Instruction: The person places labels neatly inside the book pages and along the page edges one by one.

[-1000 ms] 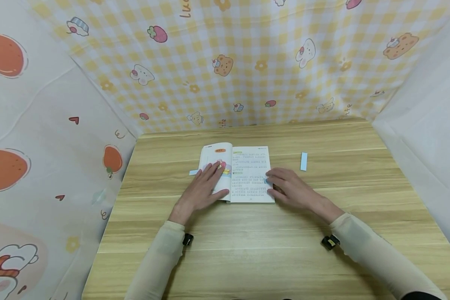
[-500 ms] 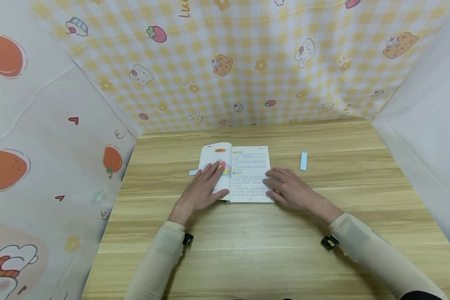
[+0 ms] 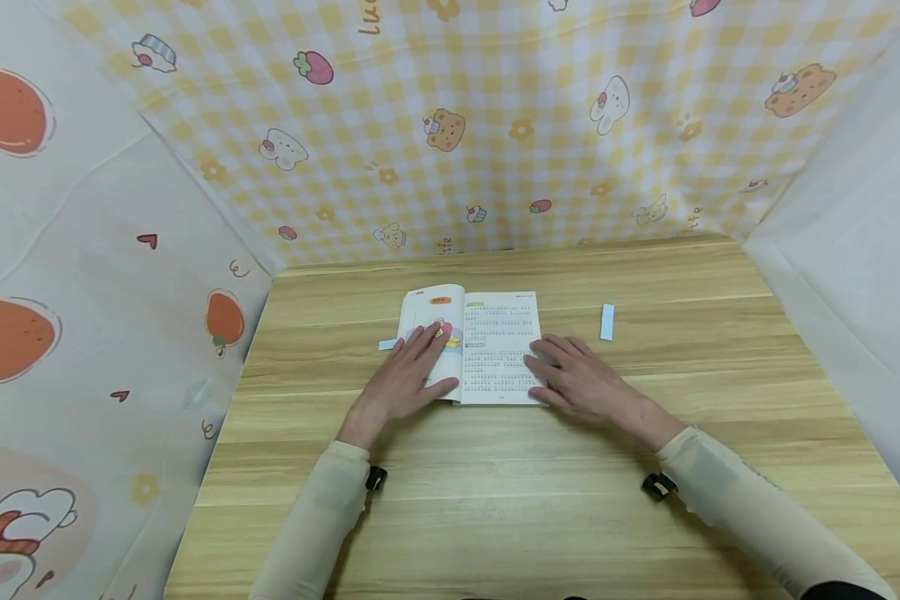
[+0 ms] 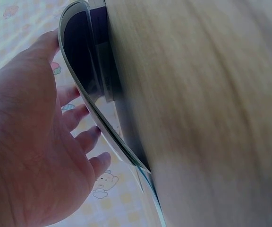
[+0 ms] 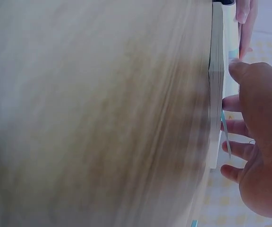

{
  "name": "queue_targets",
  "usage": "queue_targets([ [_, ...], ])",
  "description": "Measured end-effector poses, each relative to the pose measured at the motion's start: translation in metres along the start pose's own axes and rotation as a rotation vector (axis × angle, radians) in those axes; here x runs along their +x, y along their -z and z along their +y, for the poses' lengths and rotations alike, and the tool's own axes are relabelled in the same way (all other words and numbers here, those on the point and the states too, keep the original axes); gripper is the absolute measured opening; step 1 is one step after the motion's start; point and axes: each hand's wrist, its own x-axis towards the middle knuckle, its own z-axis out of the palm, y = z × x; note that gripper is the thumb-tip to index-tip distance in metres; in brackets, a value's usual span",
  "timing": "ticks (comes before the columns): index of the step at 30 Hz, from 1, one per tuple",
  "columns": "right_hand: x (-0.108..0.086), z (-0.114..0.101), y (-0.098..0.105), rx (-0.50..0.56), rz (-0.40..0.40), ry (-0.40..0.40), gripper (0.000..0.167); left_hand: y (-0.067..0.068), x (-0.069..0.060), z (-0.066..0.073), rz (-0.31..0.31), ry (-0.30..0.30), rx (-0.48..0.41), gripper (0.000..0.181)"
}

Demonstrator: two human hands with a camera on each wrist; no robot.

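An open book [image 3: 499,350] lies on the table, text on its right page and a coloured picture on its left page. My left hand [image 3: 401,383] rests spread on the left page, thumb near the spine. A pale blue paper strip [image 3: 387,344] sticks out past the book's left edge. With fingers slightly bent, my right hand [image 3: 581,379] touches the outer part of the right page. In the right wrist view, another thin blue strip [image 5: 226,137] juts from the book's edge among those fingers; in the head view the hand hides it.
A separate pale blue strip [image 3: 607,322] lies on the wooden table [image 3: 495,517] to the right of the book. A yellow checked cloth [image 3: 487,167] hangs behind the table, and a white printed cloth [image 3: 120,333] hangs at the left.
My right hand has shifted slightly left, its fingers further onto the right page. A blue bit visible by those fingers a second ago is now covered. My left hand stays put.
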Motion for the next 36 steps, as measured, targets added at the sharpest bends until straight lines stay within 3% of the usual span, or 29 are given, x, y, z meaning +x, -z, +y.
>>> queue_targets([
  [23,-0.0088,0.0021,-0.0004,-0.011,0.045,0.027,0.055,-0.0001,0.0009,-0.0008,-0.001,-0.012,0.003,0.093],
  [36,-0.0019,-0.0072,0.0072,0.01,-0.126,-0.075,0.073,0.0003,0.0007,0.0004,-0.006,-0.001,-0.007,0.093],
])
